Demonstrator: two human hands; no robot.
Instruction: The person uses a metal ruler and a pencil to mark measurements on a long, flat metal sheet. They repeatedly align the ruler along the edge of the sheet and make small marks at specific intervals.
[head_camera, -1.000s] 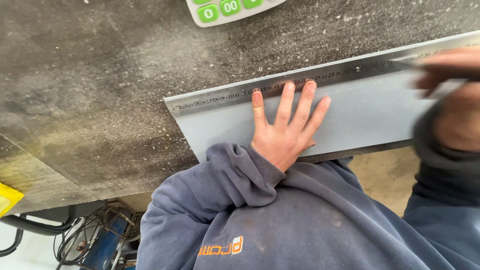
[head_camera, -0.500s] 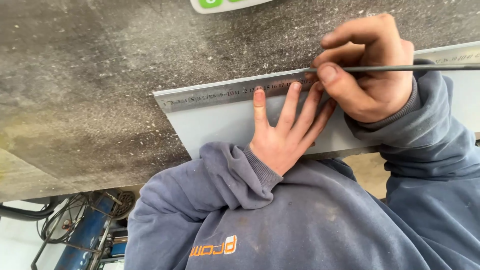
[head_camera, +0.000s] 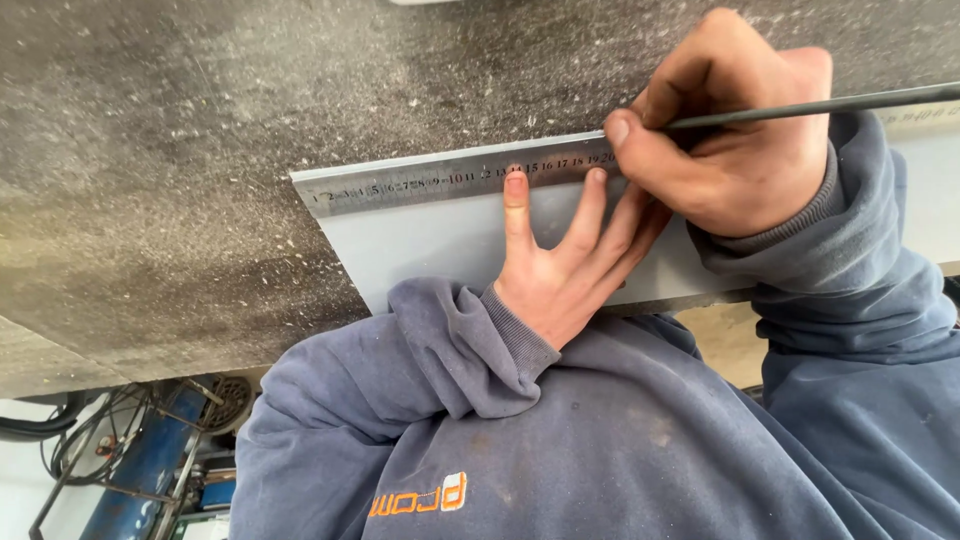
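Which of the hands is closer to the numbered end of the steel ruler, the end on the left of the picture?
The left hand. Its fingertips press on the steel ruler partway along, nearer that end. The right hand grips a thin metal rod farther along the ruler, away from that end.

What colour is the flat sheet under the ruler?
Pale grey-blue sheet, seen best in the head view.

One long steel ruler with black graduations (head_camera: 420, 184) lies along the far edge of one flat pale-grey metal sheet (head_camera: 430, 250). One thin dark metal scribing rod (head_camera: 820, 105) crosses the upper right. Two bare hands show: one left hand (head_camera: 565, 265) and one right hand (head_camera: 730, 130). One speckled dark-grey stone-like worktop (head_camera: 200, 150) lies beneath. One blue cylinder (head_camera: 140, 475) stands at lower left.
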